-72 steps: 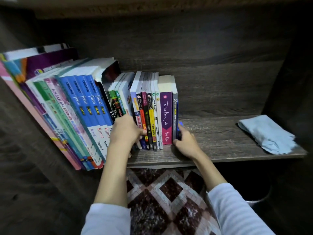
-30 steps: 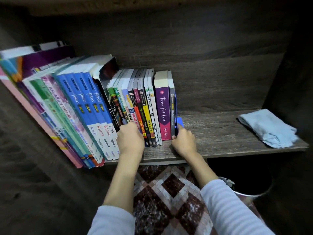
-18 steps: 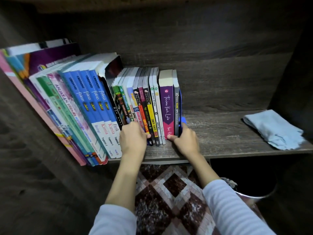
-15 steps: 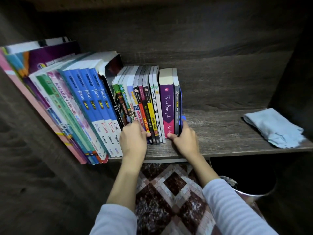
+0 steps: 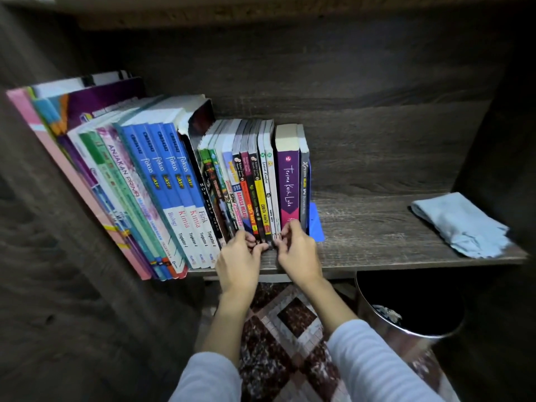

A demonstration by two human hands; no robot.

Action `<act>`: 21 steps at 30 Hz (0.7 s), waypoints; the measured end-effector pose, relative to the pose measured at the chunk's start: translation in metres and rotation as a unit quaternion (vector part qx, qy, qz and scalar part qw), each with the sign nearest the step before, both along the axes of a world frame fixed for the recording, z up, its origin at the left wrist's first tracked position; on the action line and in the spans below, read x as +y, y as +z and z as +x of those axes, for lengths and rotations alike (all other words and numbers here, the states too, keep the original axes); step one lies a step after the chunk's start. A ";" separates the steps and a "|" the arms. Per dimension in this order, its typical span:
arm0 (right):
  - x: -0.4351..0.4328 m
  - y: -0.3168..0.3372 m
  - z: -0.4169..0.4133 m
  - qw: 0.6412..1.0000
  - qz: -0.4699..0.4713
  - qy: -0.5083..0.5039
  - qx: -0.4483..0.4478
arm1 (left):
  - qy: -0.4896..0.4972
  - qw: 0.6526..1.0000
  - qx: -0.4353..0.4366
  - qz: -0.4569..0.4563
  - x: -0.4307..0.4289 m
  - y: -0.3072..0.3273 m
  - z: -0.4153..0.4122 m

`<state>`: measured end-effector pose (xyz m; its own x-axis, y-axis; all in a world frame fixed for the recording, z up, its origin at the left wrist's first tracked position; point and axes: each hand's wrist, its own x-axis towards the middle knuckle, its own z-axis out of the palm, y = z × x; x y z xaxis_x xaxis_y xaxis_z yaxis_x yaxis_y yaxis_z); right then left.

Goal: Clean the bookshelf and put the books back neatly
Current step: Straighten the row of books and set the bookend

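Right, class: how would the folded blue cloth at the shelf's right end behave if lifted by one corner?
The cloth looks soft and creased, so it would probably droop and unfold. It seems thin, so likely light. Lying flat on the shelf, it should not roll or tip.

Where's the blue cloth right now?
In the head view, the cloth lies far right on the shelf, beside the side wall, apart from the books, above the bin.
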<state>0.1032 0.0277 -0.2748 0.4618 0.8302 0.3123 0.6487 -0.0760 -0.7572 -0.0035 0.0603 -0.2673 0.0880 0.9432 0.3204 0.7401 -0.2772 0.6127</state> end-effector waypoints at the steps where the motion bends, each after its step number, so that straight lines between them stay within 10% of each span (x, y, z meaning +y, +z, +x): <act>1: 0.001 0.002 0.002 1.000 -0.005 0.008 0.012 | 0.005 1.000 -0.007 -0.004 0.000 0.000 0.002; 21: 0.012 -0.001 0.018 0.999 -0.043 0.003 0.022 | -0.005 0.999 0.008 0.042 0.003 -0.016 0.001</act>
<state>0.1208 0.0402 -0.2756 0.4676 0.8563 0.2193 0.6161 -0.1378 -0.7755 -0.0030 0.0638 -0.2829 0.1037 0.9121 0.3965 0.7466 -0.3348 0.5749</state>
